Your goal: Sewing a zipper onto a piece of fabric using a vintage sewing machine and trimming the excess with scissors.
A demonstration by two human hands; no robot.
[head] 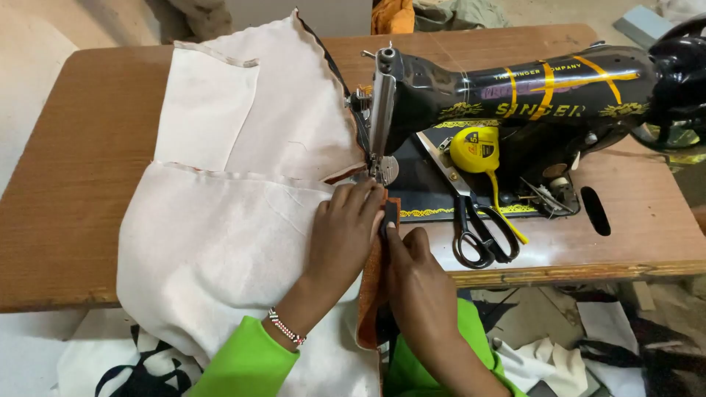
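A cream fabric piece (228, 220) with an orange and dark edge lies spread over the wooden table (73, 162), running under the presser foot (382, 170) of a black sewing machine (515, 92). My left hand (342, 231) rests flat on the cloth just in front of the foot, fingers spread toward the needle. My right hand (415, 276) pinches the orange-and-black edge strip (388, 213) next to the foot and holds it taut. Both sleeves are bright green; a beaded bracelet sits on the left wrist.
Black-handled scissors (482, 231) and a yellow tape measure (474, 149) lie on the machine bed to the right of my hands. The handwheel (680, 81) is at far right. Fabric scraps (588, 345) lie on the floor below the table's front edge.
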